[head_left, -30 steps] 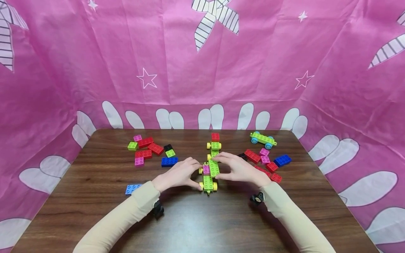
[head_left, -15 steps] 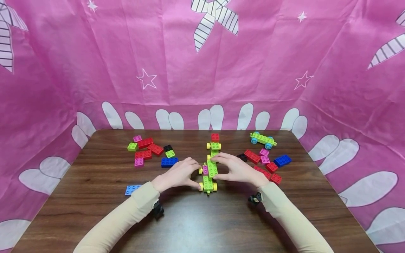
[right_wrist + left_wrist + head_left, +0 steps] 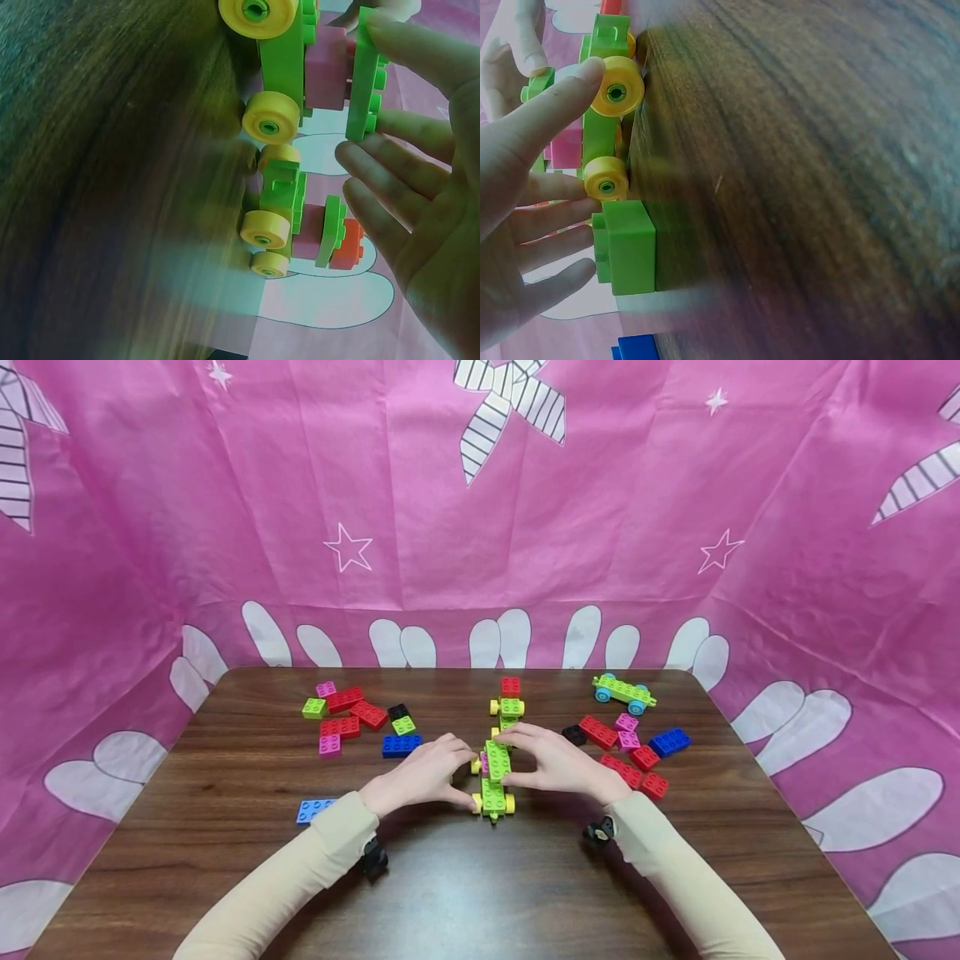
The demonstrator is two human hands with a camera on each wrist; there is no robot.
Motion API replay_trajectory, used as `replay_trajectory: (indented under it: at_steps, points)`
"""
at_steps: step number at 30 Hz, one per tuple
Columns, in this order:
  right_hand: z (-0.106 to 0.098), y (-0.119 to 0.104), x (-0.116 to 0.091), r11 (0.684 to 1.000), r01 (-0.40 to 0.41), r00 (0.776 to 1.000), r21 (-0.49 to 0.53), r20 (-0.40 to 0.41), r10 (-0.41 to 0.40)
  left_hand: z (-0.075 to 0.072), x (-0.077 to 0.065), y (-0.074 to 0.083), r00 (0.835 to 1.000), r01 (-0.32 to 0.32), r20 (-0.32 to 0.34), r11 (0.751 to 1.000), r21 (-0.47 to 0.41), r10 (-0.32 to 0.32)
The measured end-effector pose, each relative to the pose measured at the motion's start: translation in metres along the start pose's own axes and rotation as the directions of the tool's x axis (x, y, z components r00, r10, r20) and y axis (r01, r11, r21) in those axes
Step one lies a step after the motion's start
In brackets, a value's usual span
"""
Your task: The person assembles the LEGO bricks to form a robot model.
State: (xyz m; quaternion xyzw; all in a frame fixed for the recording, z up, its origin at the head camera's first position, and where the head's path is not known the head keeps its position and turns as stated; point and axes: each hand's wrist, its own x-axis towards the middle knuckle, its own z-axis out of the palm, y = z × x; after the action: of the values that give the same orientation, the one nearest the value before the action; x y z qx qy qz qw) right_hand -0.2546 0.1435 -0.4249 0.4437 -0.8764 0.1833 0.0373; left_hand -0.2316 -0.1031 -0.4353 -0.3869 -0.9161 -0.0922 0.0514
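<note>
In the head view my right hand (image 3: 558,760) pinches a flat lime green building plate (image 3: 498,762) lengthwise between thumb and fingers. That plate sits right over a pink brick (image 3: 326,67), with the brick's studs showing at its underside in the right wrist view. The pink brick stands on a lime green toy car base (image 3: 492,795) with yellow wheels. My left hand (image 3: 423,772) holds this car base from the left, its thumb on the near yellow wheel (image 3: 619,86) and its index finger by the far wheel (image 3: 606,178).
Beyond it stands a second yellow-wheeled car (image 3: 512,707) topped with a red brick (image 3: 511,685). Loose bricks lie left, including a dark blue brick (image 3: 402,744) and a light blue brick (image 3: 315,811). At right are red bricks (image 3: 598,732) and a blue-wheeled car base (image 3: 624,691).
My right hand has moved left with the lime green plate, from beside the pink brick to over it. The left hand and the car base have stayed in place.
</note>
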Motion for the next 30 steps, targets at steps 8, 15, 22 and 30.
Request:
replay_trajectory:
  at_steps: [8,15,22,30]
  points:
    - [0.0034,0.0017,0.0024,1.0,-0.008,1.0,-0.01,-0.008,0.008,0.0001,-0.0003,-0.0002,1.0,-0.002,-0.012,1.0,0.0,0.002]
    - [0.0037,0.0007,0.0048,1.0,-0.012,1.0,-0.011,-0.005,0.012,0.0002,-0.0005,-0.0003,1.0,-0.004,-0.018,1.0,0.001,0.004]
    - [0.0037,-0.0012,0.0059,1.0,-0.02,1.0,0.005,-0.011,0.02,-0.0009,-0.0007,0.0007,1.0,0.003,-0.01,1.0,-0.003,-0.003]
    - [0.0039,-0.0025,0.0071,0.999,-0.044,0.999,0.022,0.005,0.043,-0.0002,0.0003,0.0007,1.0,0.017,0.004,1.0,0.015,-0.017]
